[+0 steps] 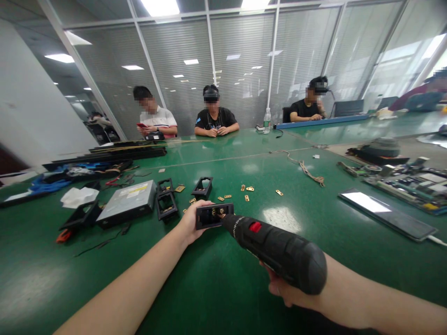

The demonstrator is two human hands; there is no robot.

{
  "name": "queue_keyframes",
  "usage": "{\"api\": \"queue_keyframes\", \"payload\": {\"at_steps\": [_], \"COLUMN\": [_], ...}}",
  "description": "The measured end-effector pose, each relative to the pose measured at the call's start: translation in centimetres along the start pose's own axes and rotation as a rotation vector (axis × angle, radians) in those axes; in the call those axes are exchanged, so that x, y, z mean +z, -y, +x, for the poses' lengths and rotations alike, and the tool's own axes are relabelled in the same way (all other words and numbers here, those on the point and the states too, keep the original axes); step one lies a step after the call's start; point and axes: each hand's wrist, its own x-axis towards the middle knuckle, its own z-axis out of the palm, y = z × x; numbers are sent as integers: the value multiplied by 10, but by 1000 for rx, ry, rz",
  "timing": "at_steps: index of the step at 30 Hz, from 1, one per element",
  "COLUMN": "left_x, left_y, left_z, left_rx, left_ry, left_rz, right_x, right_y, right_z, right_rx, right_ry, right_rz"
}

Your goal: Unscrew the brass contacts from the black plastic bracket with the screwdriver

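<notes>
Just above the green table, my left hand [192, 222] grips a black plastic frame [199, 218] by its left end. Small brass-coloured parts [214, 212] show inside the frame's opening. My right hand [288, 289] is wrapped round the handle of a black cordless drill [275, 249] with a red switch on top. The drill's nose points left into the frame, its tip beside the brass parts; whether it touches a screw I cannot tell. Beyond my left hand stand more black frames [166, 207]. Several small brass plates [247, 197] lie scattered past the held frame.
A silver disc drive [129, 202] lies at the left by a crumpled white tissue [78, 197] and blue cables [49, 184]. To the right are a phone [384, 214] on a cable and circuit boards [415, 186]. Across the table sit several people, near a water bottle [267, 121].
</notes>
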Motion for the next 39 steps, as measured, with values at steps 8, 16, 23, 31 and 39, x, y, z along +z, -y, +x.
{"api": "queue_keyframes", "payload": {"at_steps": [8,16,23,31,39], "left_x": [1,2,-1,-3,-4], "left_y": [0,-1,0,0,2], "left_z": [-1,-2,2,4,6], "left_rx": [9,16,3,6,23], "left_ry": [19,1,17,43,71], "left_rz": [2,-12,-8,6,9], "right_x": [-1,-2,-1,-1,0], "right_y": [6,4,1,0,-4], "right_z": [-4,-1,-2,-3,-3], "right_rx": [-45,-11,-42,-34,-7], "right_ry": [0,0,-4,-4,-30], "right_rz": [-17,0,-17,3,5]}}
